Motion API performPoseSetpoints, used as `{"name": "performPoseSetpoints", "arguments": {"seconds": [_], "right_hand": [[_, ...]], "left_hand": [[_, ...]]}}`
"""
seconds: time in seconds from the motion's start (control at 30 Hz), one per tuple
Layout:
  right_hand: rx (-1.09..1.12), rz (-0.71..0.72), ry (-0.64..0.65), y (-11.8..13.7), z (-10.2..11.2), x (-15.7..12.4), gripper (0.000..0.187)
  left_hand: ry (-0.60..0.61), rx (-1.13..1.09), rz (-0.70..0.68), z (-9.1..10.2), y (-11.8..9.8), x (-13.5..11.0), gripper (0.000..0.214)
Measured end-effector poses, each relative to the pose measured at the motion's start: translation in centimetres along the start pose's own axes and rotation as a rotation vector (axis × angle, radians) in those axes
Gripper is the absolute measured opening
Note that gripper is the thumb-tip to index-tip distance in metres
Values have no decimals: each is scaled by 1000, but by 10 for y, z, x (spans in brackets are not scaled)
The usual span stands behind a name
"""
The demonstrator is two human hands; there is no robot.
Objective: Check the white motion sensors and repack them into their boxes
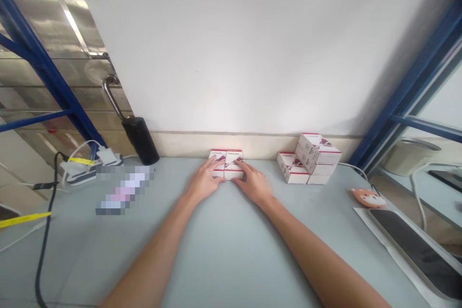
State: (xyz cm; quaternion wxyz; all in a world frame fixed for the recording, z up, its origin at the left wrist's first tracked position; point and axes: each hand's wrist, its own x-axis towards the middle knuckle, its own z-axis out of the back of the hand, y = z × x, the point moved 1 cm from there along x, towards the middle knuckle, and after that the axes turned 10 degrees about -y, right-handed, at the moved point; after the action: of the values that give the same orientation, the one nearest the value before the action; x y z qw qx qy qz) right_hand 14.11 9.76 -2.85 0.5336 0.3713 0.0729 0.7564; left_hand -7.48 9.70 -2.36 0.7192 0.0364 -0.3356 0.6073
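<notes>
A pair of small white cartons (234,158) with red and dark print stands side by side at the far edge of the pale grey-blue table (224,255). My left hand (204,180) presses its fingers on the left carton from the near left. My right hand (252,184) grips the right carton from the near right, with its fingertips on the carton's front and side. The lower front of the pair is partly hidden behind my fingers. Several matching cartons (317,154) lie in a loose pile to the right of my right hand.
A black cylinder (140,140) hangs from a metal door handle (111,96) at the left. A power strip (77,173), black cable (46,231) and pixelated object (124,190) lie left. An orange fox-shaped item (368,198) and dark tablet (418,250) lie right.
</notes>
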Motion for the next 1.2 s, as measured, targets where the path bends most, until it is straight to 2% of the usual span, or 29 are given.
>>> {"name": "performPoseSetpoints", "arguments": {"seconds": [0.17,0.3,0.37,0.47,0.6,0.73,0.87,0.97,1.1,1.2], "right_hand": [[-2,26,-7,-2,-5,0,60],[-2,90,4,-4,-1,1,67],[-8,120,-5,-5,11,5,71],[-54,119,-79,-13,43,10,66],[-164,85,-151,-40,82,2,62],[-225,-50,-201,-72,92,-16,62],[-159,-143,-201,-87,87,-19,43],[-36,-192,-196,-89,87,-16,40],[208,-281,-235,-85,92,-16,39],[455,-345,-268,-76,96,-17,25]], "left_hand": [[-29,43,-46,1,-5,1,58],[-75,56,-168,8,-27,-1,62],[-77,26,-255,9,-44,-5,61],[-56,-48,-367,4,-71,-14,58],[8,-161,-463,-7,-99,-29,57],[86,-279,-508,-13,-109,-37,49],[149,-404,-459,-14,-109,-40,41],[164,-485,-376,-14,-109,-40,35],[120,-584,-185,-16,-108,-37,24],[74,-682,0,-20,-107,-34,21]]}}
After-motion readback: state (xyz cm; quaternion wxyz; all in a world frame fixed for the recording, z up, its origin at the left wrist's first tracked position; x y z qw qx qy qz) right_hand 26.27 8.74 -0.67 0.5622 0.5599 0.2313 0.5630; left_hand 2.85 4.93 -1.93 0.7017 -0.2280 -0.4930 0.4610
